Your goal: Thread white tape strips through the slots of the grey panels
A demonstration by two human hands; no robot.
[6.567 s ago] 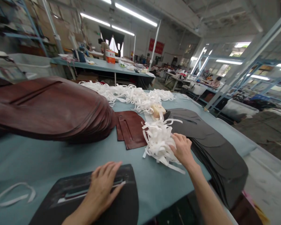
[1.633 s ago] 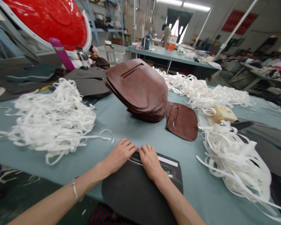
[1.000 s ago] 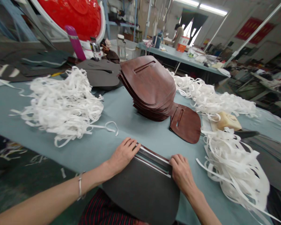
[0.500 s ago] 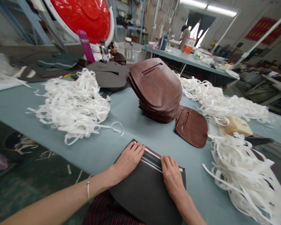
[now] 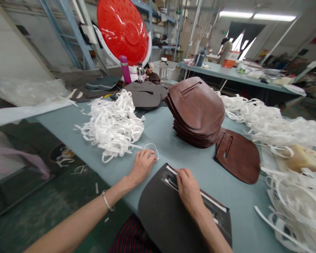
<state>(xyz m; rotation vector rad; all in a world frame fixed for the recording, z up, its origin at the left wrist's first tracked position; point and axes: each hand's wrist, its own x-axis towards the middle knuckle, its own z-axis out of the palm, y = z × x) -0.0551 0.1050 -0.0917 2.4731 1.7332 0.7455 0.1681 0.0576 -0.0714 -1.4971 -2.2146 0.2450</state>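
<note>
A dark grey leather panel point(image 5: 168, 211), edged with brown and bearing a slot and white tape strips, lies at the table's front edge, partly over my lap. My right hand point(image 5: 188, 189) is closed on its upper part at the slot, fingers bent over the edge. To the left, off the panel, my left hand point(image 5: 143, 163) is at a loose curled white tape strip point(image 5: 154, 146), its fingers bent together; the fingertips are partly hidden. That strip trails from a heap of white tape strips point(image 5: 113, 123). Beyond the hands stands a stack of brown leather panels point(image 5: 197, 105).
A slotted brown piece point(image 5: 238, 156) lies right of the stack. More white strips point(image 5: 292, 203) and a yellowish block point(image 5: 305, 158) are at the right. Grey panels point(image 5: 143, 95), a purple bottle point(image 5: 125, 69) and a red basin point(image 5: 125, 31) stand at the back left. A person point(image 5: 225, 47) is far off.
My left hand has left the panel and moved left to the loose strip. My right hand has shifted along the slot toward its left end. The view has turned left.
</note>
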